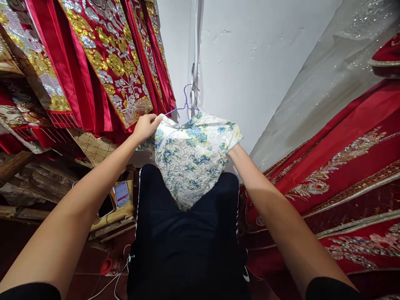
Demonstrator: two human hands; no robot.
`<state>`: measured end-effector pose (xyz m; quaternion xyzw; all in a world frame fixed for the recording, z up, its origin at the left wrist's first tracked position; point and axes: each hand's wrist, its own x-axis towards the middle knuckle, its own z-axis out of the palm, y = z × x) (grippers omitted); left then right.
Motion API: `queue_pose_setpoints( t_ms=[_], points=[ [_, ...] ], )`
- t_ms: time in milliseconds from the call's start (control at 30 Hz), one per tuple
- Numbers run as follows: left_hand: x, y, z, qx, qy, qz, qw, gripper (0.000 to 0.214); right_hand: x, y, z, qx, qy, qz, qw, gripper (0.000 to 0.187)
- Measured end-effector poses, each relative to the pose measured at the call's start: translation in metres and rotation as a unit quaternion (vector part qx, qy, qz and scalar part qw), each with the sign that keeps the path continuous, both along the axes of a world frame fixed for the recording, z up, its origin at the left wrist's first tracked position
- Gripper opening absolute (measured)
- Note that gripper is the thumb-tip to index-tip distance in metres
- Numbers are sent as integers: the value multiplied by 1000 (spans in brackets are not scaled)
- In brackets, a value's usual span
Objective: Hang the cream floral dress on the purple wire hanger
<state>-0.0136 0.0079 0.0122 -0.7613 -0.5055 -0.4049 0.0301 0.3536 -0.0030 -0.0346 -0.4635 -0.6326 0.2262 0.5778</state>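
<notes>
A white cheongsam (192, 160) with a blue, green and yellow floral pattern and short sleeves hangs in front of me, its lower part down between my knees. A thin purple hanger (186, 104) runs inside its neck and shoulders. My left hand (146, 127) is closed on the shoulder at the left, thumb and fingers pinching the cloth by the hanger's arm. My right forearm goes up into the other sleeve (233, 137); that hand is hidden under the fabric, so its fingers do not show. Whether the hanger's hook rests on anything is unclear.
Red embroidered garments (108, 54) hang at the left, more red beaded ones (328, 179) at the right beside a sheer white veil-like cloth (300, 87). A phone (121, 193) with a lit screen lies on a bamboo stand (117, 216). White cables (117, 277) trail on the floor.
</notes>
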Motion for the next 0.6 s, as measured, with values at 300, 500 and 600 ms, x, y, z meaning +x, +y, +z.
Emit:
queue_pose_setpoints(
  t_ms=[300,500,600],
  points=[
    [17,2,3,10,-83,75,994,45,3,-36,74,-81,209,254,941,77],
    [43,-16,-8,49,-259,-83,961,48,-19,-49,47,-117,-102,325,933,64],
    [79,-40,-10,2,-341,-157,927,61,-41,-44,14,19,-228,181,957,81]
  ],
)
